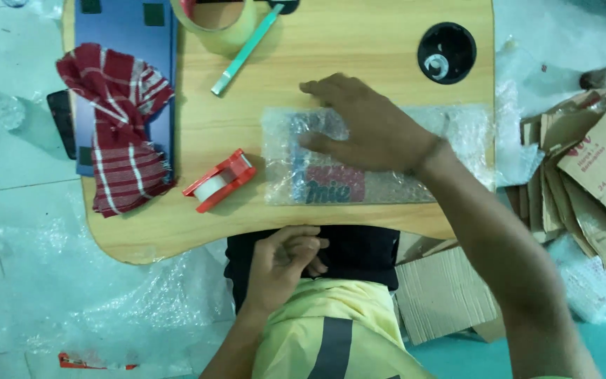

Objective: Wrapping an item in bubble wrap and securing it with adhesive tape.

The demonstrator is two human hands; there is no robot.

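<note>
From my feed I look down on a low light-wood table [359, 56] set over a pale tiled floor strewn with clear plastic wrap. On it lies a flat packet wrapped in clear bubble wrap [331, 179], its long axis running left to right across the table, close to the near edge. My right hand [369, 130] lies palm-down on top of the packet, fingers spread flat and pointing left, pressing rather than gripping; the packet sits directly beneath them. My left hand [282, 260] is off the table, just below its near edge, fingers curled loosely; I cannot tell whether it holds anything. The right hand is plainly the nearer one. Left of the packet stands a red tape dispenser [219, 180], apart from it. Farther left a red-and-white checked cloth [120, 126] drapes over a blue board [131, 42]. Flattened brown cardboard boxes [590, 175] lie on the floor to the right.
</note>
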